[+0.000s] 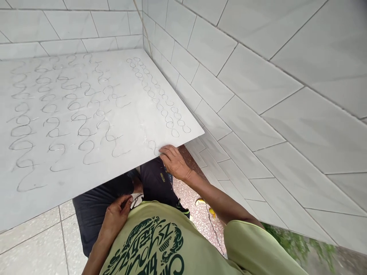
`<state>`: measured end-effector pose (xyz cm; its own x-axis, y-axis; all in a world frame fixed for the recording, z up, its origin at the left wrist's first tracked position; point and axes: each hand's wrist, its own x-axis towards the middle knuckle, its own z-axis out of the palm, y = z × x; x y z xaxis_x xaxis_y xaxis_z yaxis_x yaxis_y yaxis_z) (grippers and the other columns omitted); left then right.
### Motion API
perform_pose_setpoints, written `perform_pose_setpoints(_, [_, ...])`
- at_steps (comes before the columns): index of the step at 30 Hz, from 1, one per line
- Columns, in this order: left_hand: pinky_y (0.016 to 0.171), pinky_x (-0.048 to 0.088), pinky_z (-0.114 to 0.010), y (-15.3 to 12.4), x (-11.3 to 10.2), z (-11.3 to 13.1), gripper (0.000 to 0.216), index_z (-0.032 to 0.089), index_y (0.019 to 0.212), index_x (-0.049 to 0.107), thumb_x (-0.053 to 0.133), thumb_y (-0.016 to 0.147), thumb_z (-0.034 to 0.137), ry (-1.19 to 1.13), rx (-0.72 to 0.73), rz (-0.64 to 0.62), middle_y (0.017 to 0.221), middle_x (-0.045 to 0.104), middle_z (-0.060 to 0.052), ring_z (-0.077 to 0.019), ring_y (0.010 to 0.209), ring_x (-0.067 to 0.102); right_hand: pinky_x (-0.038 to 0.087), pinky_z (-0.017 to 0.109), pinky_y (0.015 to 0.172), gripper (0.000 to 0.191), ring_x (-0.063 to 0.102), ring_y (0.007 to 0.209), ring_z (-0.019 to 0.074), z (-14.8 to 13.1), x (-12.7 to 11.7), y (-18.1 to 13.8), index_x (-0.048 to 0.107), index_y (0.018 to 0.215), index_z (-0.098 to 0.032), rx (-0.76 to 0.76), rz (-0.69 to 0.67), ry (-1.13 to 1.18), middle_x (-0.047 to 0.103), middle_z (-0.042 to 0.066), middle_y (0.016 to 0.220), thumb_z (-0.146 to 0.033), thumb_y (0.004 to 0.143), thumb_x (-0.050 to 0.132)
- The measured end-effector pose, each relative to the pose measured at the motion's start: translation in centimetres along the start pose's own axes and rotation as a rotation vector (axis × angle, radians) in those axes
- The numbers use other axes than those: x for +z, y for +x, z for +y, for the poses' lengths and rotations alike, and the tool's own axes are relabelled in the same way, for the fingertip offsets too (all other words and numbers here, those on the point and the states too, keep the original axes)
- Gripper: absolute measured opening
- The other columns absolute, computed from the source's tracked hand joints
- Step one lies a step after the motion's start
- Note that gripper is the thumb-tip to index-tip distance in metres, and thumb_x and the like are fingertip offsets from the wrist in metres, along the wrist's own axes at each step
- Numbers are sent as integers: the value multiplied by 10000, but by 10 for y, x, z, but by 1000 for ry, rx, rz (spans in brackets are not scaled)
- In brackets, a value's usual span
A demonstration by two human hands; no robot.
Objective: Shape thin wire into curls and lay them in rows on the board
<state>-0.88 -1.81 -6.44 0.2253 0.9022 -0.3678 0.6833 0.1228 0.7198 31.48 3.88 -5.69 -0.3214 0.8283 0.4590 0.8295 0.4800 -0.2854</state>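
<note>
Head view: the right hand point(174, 163) grips the near edge of a big pale tile point(120, 68), fingers curled over the top, close to its right corner. The tile is tilted, with its far corner in the angle of the tiled wall point(258, 76), and grey squiggles point(83, 126) cover its face. The left hand point(116, 215) sits below the tile by dark trousers point(94, 210), fingers bent; whether it holds anything cannot be told.

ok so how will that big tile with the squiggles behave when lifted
The tile looks stiff: its edges run straight with only the right hand gripping one edge. Probably heavy, being so broad. Likely brittle; its corner could chip.
</note>
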Motion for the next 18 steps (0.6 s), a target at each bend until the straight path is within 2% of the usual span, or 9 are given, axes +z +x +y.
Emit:
perform_pose_setpoints(4, [935, 556, -343, -2, -2, 10, 395, 201, 1068, 767, 586, 906, 513, -27, 110, 65, 1089, 797, -79, -274, 1033, 739, 438, 537, 1150, 320, 599, 1178, 274, -12, -12, 5, 680, 1172, -188, -37, -5, 3, 697, 139, 1150, -86, 1019, 418])
perform_pose_setpoints(7, [863, 560, -319, -8, -12, 36, 353, 195, 1122, 749, 580, 952, 454, -46, 261, 154, 1108, 767, -86, -251, 994, 721, 463, 506, 1113, 269, 627, 1092, 268, -28, -29, 13, 679, 1111, -195, -13, -1, 53, 712, 128, 1082, -131, 1037, 428])
perform_pose_setpoints(9, [796, 561, -300, -12, -22, 58, 340, 209, 1188, 732, 573, 975, 421, -50, 322, 214, 1149, 743, -84, -240, 985, 707, 513, 470, 1011, 233, 646, 1005, 267, -38, -42, 20, 677, 1060, -204, 55, -13, 114, 716, 121, 1007, -191, 1053, 444])
perform_pose_setpoints(12, [827, 563, -303, -12, -35, 89, 331, 228, 1238, 712, 583, 985, 398, -58, 376, 298, 1212, 708, -80, -224, 994, 688, 539, 374, 821, 214, 665, 857, 237, -50, -58, 31, 673, 1017, -214, 182, -62, 289, 717, 89, 910, -286, 1061, 476])
perform_pose_setpoints(15, [762, 560, -289, -4, -42, 106, 355, 235, 1277, 689, 613, 976, 409, -108, 364, 278, 1227, 685, -78, -169, 837, 665, 505, 288, 675, 171, 656, 726, 182, -57, -64, 42, 664, 993, -238, 338, -134, 583, 714, 24, 821, -341, 1038, 535])
perform_pose_setpoints(18, [642, 525, -258, 6, -46, 112, 395, 226, 1273, 698, 657, 949, 447, -256, 290, 133, 1078, 707, -63, -137, 703, 606, 470, 249, 603, 141, 609, 622, 145, -61, -62, 52, 659, 954, -239, 456, -190, 832, 681, -15, 721, -361, 995, 602])
